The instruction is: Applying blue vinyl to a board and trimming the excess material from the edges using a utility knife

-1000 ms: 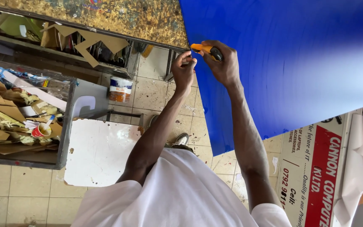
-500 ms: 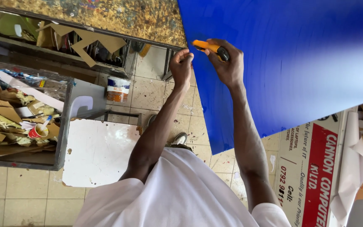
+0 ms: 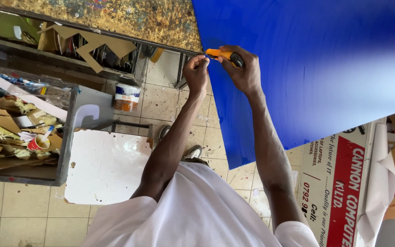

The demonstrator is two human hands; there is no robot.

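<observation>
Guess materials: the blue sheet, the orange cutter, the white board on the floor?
Blue sheet: probably vinyl or thin plastic, smooth with soft sheen. Orange cutter: moulded plastic body, black end; blade not visible. White board: rigid panel, glossy, chipped edges and brown spots; core unclear.

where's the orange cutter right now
In the head view, the orange cutter is top centre, gripped in the right hand at the blue sheet's left edge, with the left hand pinching beside its tip.

A paint-spattered worktable (image 3: 129, 18) carries a large blue sheet (image 3: 307, 68) overhanging its edge. Below, the tiled floor (image 3: 19, 215) bears a white board (image 3: 106, 167), a paint tin (image 3: 126, 97) and what seems a scrap-filled bin (image 3: 21, 132).
</observation>
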